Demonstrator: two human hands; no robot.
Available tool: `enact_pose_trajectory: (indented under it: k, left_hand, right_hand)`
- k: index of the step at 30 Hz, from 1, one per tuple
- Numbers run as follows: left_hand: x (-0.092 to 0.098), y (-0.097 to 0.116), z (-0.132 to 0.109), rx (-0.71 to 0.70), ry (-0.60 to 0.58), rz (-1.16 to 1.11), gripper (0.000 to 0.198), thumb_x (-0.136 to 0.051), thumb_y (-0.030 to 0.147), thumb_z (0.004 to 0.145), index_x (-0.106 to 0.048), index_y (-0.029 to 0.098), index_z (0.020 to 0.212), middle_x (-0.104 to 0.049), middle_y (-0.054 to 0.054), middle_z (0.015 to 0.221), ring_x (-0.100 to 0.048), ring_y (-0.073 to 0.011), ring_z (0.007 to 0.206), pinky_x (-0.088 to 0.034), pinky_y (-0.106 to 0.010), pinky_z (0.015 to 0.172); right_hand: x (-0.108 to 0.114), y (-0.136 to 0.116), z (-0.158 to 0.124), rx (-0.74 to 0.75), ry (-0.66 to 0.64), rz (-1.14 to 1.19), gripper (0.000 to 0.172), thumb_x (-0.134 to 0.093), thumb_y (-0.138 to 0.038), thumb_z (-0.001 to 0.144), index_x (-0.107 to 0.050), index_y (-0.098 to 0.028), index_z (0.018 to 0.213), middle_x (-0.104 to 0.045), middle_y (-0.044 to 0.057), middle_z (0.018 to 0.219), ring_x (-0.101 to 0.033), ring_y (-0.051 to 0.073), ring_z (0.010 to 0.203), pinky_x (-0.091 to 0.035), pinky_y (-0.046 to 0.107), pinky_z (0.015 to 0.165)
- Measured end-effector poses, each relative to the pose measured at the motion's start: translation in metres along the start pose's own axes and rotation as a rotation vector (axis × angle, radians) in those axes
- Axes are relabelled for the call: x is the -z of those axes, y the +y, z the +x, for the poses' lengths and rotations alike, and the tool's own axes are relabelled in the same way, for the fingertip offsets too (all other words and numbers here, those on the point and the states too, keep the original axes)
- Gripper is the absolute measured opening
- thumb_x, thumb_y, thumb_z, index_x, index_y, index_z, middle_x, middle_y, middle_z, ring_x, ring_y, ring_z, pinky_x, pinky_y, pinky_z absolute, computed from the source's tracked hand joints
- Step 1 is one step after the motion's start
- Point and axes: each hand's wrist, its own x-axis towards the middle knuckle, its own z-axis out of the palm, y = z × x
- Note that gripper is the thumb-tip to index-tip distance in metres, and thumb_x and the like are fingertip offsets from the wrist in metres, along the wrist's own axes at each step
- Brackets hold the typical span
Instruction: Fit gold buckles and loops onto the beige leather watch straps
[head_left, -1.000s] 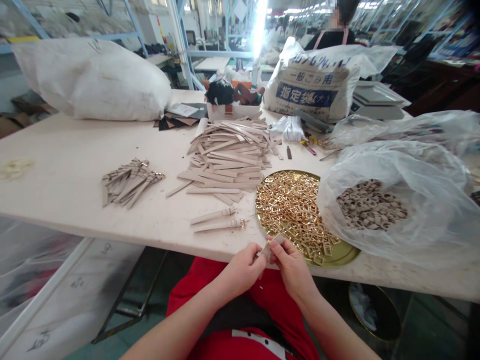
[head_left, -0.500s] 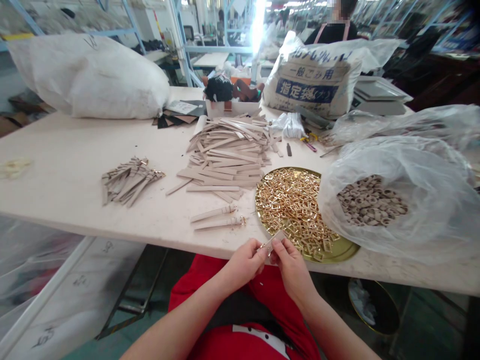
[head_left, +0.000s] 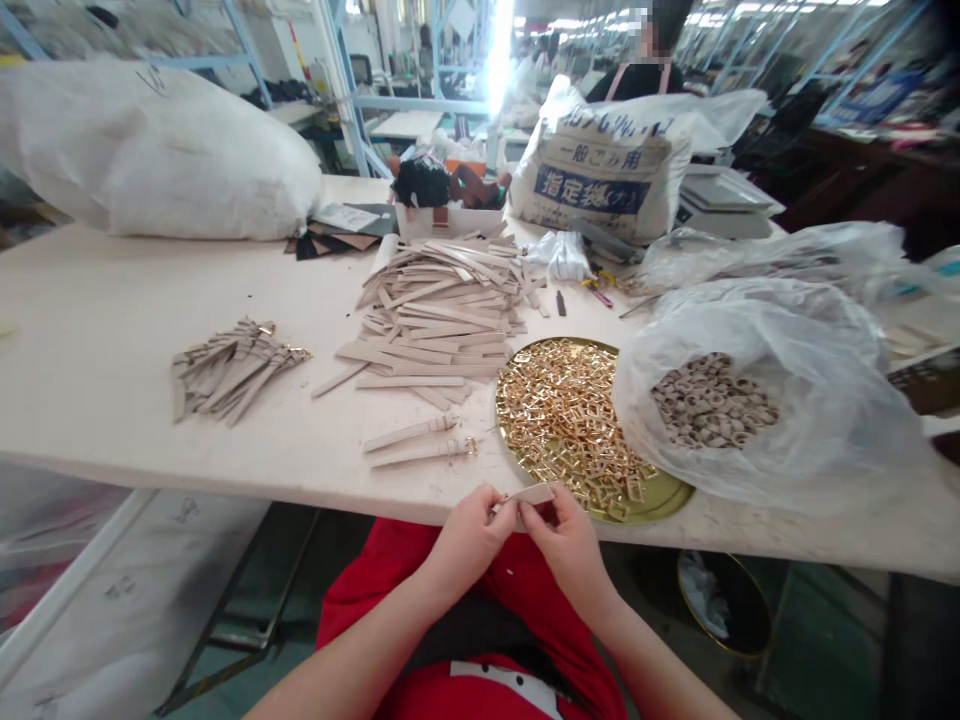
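Both hands meet at the table's front edge over one beige strap (head_left: 531, 494). My left hand (head_left: 478, 530) pinches its left end, where a small gold buckle partly shows between the fingers. My right hand (head_left: 561, 528) is closed on the strap's other end, thumb pressed near the left thumb. Just beyond them lie two straps with buckles (head_left: 411, 433), side by side. A round gold tray (head_left: 675, 497) heaped with gold buckles (head_left: 566, 410) stands right behind my right hand. Farther back is a large pile of loose beige straps (head_left: 442, 310).
At left lies a bunch of buckled straps (head_left: 232, 370). A clear plastic bag (head_left: 832, 420) at right holds many beige loops (head_left: 712, 400). White sacks (head_left: 172, 150) and a printed bag (head_left: 600, 175) stand at the back, with pliers (head_left: 598, 290) nearer. A person (head_left: 637, 75) is beyond.
The strap has turned from slanting upward to lying nearly level between my hands. My fingers have shifted closer together around it. The whole view has moved slightly to the right.
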Motion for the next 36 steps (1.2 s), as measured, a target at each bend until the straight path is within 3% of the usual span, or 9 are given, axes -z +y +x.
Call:
enact_pose_trajectory:
  k: [5, 11, 13, 17, 22, 26, 32, 34, 36]
  left_hand:
    - [0.003, -0.004, 0.001, -0.033, -0.033, -0.007, 0.031, -0.043, 0.046, 0.078, -0.039, 0.02, 0.063, -0.035, 0.007, 0.049, -0.033, -0.0104, 0.049, -0.024, -0.022, 0.047]
    - [0.008, -0.013, 0.01, -0.043, -0.111, -0.05, 0.037, -0.047, 0.053, 0.074, -0.037, 0.02, 0.062, -0.033, 0.008, 0.048, -0.032, -0.0089, 0.047, -0.025, -0.021, 0.046]
    - [0.007, -0.013, 0.012, 0.014, -0.164, -0.108, 0.042, -0.045, 0.06, 0.071, -0.034, 0.021, 0.062, -0.032, 0.009, 0.042, -0.03, -0.0084, 0.041, -0.022, -0.021, 0.042]
    - [0.004, -0.002, 0.011, 0.108, -0.264, -0.134, 0.048, -0.039, 0.069, 0.067, -0.032, 0.023, 0.063, -0.035, 0.009, 0.036, -0.029, -0.0086, 0.032, -0.019, -0.021, 0.037]
    - [0.004, 0.016, 0.004, -0.051, -0.155, 0.068, 0.038, -0.039, 0.057, 0.075, -0.038, 0.021, 0.063, -0.045, 0.003, 0.05, -0.041, -0.0128, 0.047, -0.03, -0.023, 0.046]
    - [0.005, 0.02, -0.001, -0.147, -0.13, 0.128, 0.029, -0.037, 0.046, 0.08, -0.043, 0.02, 0.067, -0.052, -0.001, 0.062, -0.047, -0.0163, 0.06, -0.036, -0.026, 0.058]
    - [0.007, 0.009, 0.011, 0.013, -0.255, -0.011, 0.035, -0.038, 0.051, 0.078, -0.039, 0.02, 0.063, -0.047, 0.003, 0.05, -0.041, -0.0116, 0.042, -0.031, -0.023, 0.044]
    - [0.007, 0.007, 0.015, 0.033, -0.22, -0.082, 0.035, -0.042, 0.053, 0.076, -0.04, 0.019, 0.068, -0.049, 0.003, 0.051, -0.043, -0.0113, 0.041, -0.032, -0.023, 0.044]
    - [0.007, 0.007, 0.016, -0.017, -0.17, -0.127, 0.034, -0.047, 0.051, 0.074, -0.045, 0.018, 0.082, -0.052, 0.003, 0.056, -0.048, -0.0125, 0.047, -0.036, -0.023, 0.049]
  right_hand:
    - [0.0, -0.007, 0.01, -0.046, -0.117, 0.096, 0.004, -0.053, -0.018, 0.071, -0.05, -0.02, 0.069, -0.054, -0.002, 0.065, -0.049, 0.013, 0.061, -0.041, 0.025, 0.058]
    - [0.011, -0.009, 0.001, 0.377, -0.077, -0.349, 0.008, -0.049, -0.016, 0.078, -0.055, -0.02, 0.073, -0.052, 0.002, 0.073, -0.048, 0.016, 0.068, -0.037, 0.028, 0.062]
    - [0.015, -0.011, -0.002, 0.439, -0.108, -0.401, 0.009, -0.048, -0.016, 0.079, -0.055, -0.019, 0.075, -0.053, 0.003, 0.075, -0.048, 0.016, 0.07, -0.037, 0.028, 0.064]
    - [0.016, -0.013, 0.0, 0.343, -0.136, -0.268, 0.012, -0.049, -0.019, 0.078, -0.049, -0.02, 0.066, -0.049, 0.0, 0.069, -0.047, 0.014, 0.066, -0.036, 0.026, 0.059]
    - [0.012, -0.015, 0.01, 0.01, -0.126, 0.154, 0.012, -0.06, -0.028, 0.072, -0.05, -0.02, 0.071, -0.05, -0.004, 0.064, -0.045, 0.011, 0.059, -0.037, 0.023, 0.055]
    - [0.011, -0.016, 0.015, -0.123, -0.167, 0.39, 0.007, -0.058, -0.021, 0.07, -0.053, -0.019, 0.073, -0.055, -0.003, 0.069, -0.05, 0.012, 0.065, -0.04, 0.025, 0.064]
    - [0.006, -0.011, 0.011, -0.01, -0.046, 0.265, 0.006, -0.055, -0.021, 0.072, -0.049, -0.02, 0.072, -0.05, -0.004, 0.065, -0.046, 0.012, 0.061, -0.039, 0.023, 0.059]
    - [0.004, -0.013, 0.007, 0.088, -0.011, 0.117, 0.003, -0.053, -0.02, 0.074, -0.051, -0.02, 0.072, -0.05, -0.003, 0.066, -0.046, 0.012, 0.061, -0.038, 0.023, 0.058]
    - [0.009, -0.016, 0.005, 0.159, -0.084, 0.005, 0.004, -0.051, -0.018, 0.076, -0.054, -0.02, 0.075, -0.053, -0.002, 0.068, -0.048, 0.012, 0.061, -0.039, 0.023, 0.057]
